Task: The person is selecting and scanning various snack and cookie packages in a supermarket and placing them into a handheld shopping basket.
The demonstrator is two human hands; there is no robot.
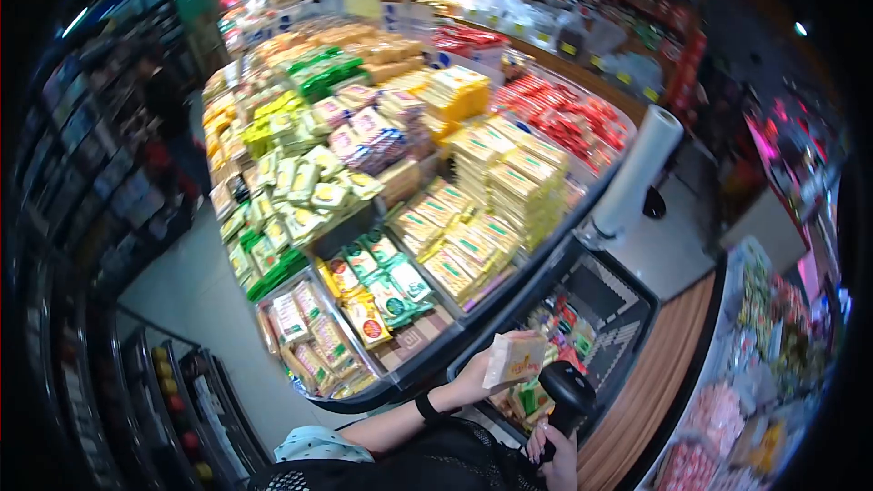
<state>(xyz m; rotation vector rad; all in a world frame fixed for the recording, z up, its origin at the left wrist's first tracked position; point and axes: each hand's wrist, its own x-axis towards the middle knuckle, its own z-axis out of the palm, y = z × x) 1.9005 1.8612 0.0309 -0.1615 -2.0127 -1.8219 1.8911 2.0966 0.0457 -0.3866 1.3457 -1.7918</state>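
Observation:
My left hand [471, 378], with a black band at its wrist, grips a small pale snack packet [515, 360] with orange print. The packet is held up above the near side of a dark plastic basket [627, 284]. My right hand [555, 456] is closed around the handle of a black handheld barcode scanner [569, 387]. The scanner's rounded head is beside the packet and hides part of the basket. Inside the basket lie several mixed small packages [573, 332].
A large display stand [427, 318] with piles of wrapped snacks fills the front left. An upright roll of clear plastic bags [641, 164] stands at its right corner. Bagged goods [714, 414] lie at the right, past a wooden ledge [659, 355]. Another person [168, 109] is at the far left.

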